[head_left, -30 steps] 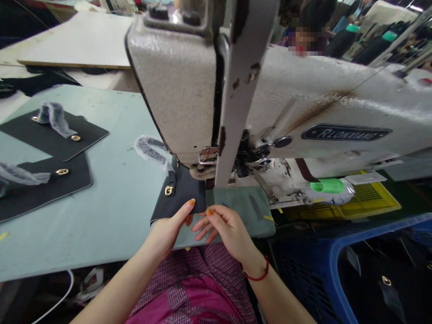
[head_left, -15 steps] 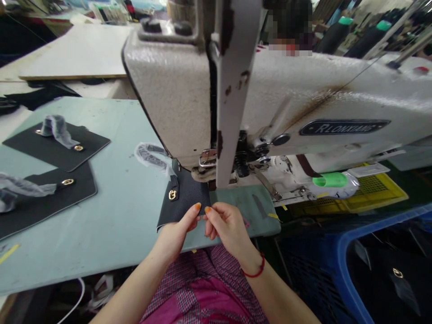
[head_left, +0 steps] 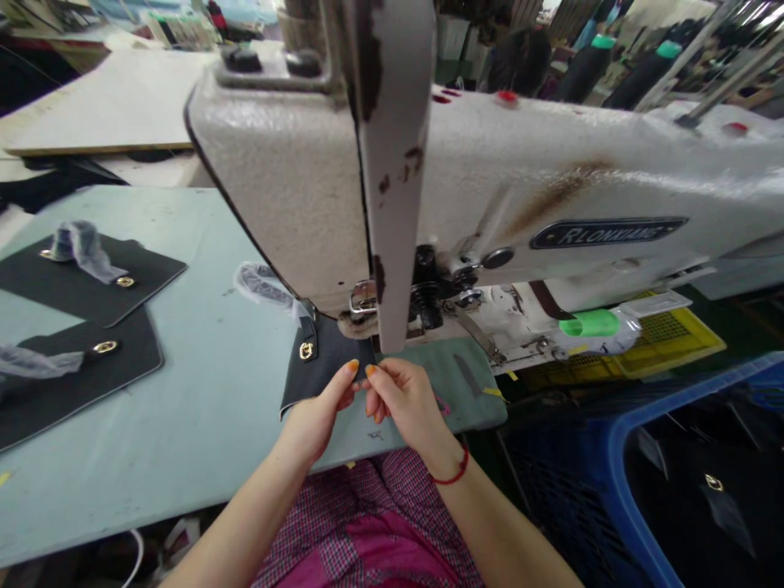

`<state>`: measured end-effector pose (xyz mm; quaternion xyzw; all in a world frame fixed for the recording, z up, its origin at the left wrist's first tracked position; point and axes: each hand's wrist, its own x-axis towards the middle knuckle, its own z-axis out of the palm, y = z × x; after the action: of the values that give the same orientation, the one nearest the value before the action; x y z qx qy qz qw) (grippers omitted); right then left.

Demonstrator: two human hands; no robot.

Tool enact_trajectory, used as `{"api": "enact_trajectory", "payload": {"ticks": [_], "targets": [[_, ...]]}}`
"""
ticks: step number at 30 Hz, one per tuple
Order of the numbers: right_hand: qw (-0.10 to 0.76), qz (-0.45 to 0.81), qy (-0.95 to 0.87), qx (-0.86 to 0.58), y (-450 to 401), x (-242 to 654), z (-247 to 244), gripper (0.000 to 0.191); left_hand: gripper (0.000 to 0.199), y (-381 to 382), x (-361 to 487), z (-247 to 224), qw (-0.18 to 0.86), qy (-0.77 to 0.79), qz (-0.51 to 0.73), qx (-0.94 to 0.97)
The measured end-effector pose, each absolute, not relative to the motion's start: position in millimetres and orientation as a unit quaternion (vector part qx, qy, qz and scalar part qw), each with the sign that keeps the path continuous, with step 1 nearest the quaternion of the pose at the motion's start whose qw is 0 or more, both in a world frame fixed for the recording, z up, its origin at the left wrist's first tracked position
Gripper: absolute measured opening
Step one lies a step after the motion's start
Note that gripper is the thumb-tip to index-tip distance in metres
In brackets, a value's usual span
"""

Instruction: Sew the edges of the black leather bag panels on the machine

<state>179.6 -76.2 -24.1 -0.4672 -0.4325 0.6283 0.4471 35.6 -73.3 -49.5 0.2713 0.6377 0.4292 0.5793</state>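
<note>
A black leather bag panel [head_left: 334, 351] with a gold buckle [head_left: 306, 350] lies partly beneath the head of the sewing machine [head_left: 282, 180]. Its plastic-wrapped handle [head_left: 262, 284] rests on the pale green table to the left. My left hand [head_left: 322, 412] pinches the panel's near edge between thumb and fingers. Right beside it, my right hand [head_left: 404, 400] is closed in a pinch, its thumb tip almost touching the left fingertips at the panel's corner. What the right fingers hold is too small to make out. The machine's head hides the far part of the panel.
Two more black panels [head_left: 131, 347] with wrapped handles lie on the table [head_left: 202, 416] at left. To the right stand a blue basket [head_left: 618, 433] holding black pieces and a yellow crate [head_left: 686, 343]. A green thread spool [head_left: 589, 323] sits by the machine's base.
My view has shifted slightly, so the machine appears farther left. Both hands keep their pinch at the panel's near corner, and the panel looks nearly unmoved under the machine.
</note>
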Motion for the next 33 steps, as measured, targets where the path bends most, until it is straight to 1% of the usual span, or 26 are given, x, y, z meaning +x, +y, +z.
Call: {"api": "enact_trajectory", "payload": {"ticks": [3, 7, 17, 26, 33], "targets": [[0.447, 0.63, -0.433, -0.465, -69, 178, -26, 0.034, 0.045, -65, 39, -43, 0.602, 0.626, 0.428, 0.251], [0.447, 0.623, -0.443, -0.464, -59, 176, -25, 0.035, 0.044, -55, 40, -39, 0.606, 0.614, 0.44, 0.247], [0.466, 0.583, -0.464, -0.478, -49, 172, -19, 0.037, 0.04, -32, 33, -42, 0.626, 0.572, 0.463, 0.26], [0.445, 0.63, -0.443, -0.457, -65, 171, -34, 0.038, 0.039, -20, 34, -38, 0.628, 0.556, 0.47, 0.275], [0.434, 0.644, -0.43, -0.46, -74, 172, -32, 0.036, 0.037, -18, 35, -39, 0.61, 0.542, 0.488, 0.309]]}}
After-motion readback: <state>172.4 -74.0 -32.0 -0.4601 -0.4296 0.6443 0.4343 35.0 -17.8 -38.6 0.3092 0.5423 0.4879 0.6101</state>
